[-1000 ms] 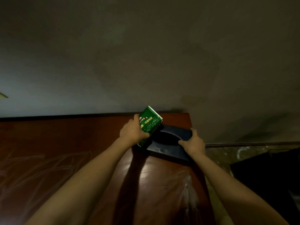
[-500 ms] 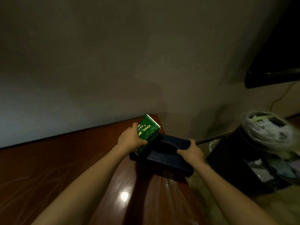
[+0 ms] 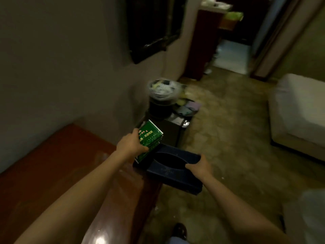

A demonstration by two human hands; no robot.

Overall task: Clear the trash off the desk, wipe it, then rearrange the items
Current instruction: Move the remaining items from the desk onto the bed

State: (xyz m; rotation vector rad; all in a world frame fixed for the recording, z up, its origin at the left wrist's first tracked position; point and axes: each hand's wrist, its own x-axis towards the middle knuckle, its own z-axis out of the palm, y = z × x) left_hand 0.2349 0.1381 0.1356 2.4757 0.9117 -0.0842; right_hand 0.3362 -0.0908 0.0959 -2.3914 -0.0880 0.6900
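A green printed packet (image 3: 149, 139) stands tilted at the left end of a dark blue tissue box holder (image 3: 173, 171). My left hand (image 3: 131, 144) grips the packet from the left. My right hand (image 3: 199, 167) holds the holder's right end, fingers curled over its top edge. The holder pokes out past the right end of the reddish-brown wooden desk (image 3: 58, 169), partly over the floor. Its oval top opening is dark, and nothing shows inside.
A bin lined with a clear bag (image 3: 161, 92) full of trash stands by the wall, on a dark low cabinet (image 3: 171, 132) just beyond the desk. A white sofa or bed (image 3: 299, 113) is at the right. Carpeted floor runs to a doorway (image 3: 232, 55).
The view has swung right, from the wall to the room, the bin and the doorway. Both hands have carried the packet and holder rightward, past the desk's end.
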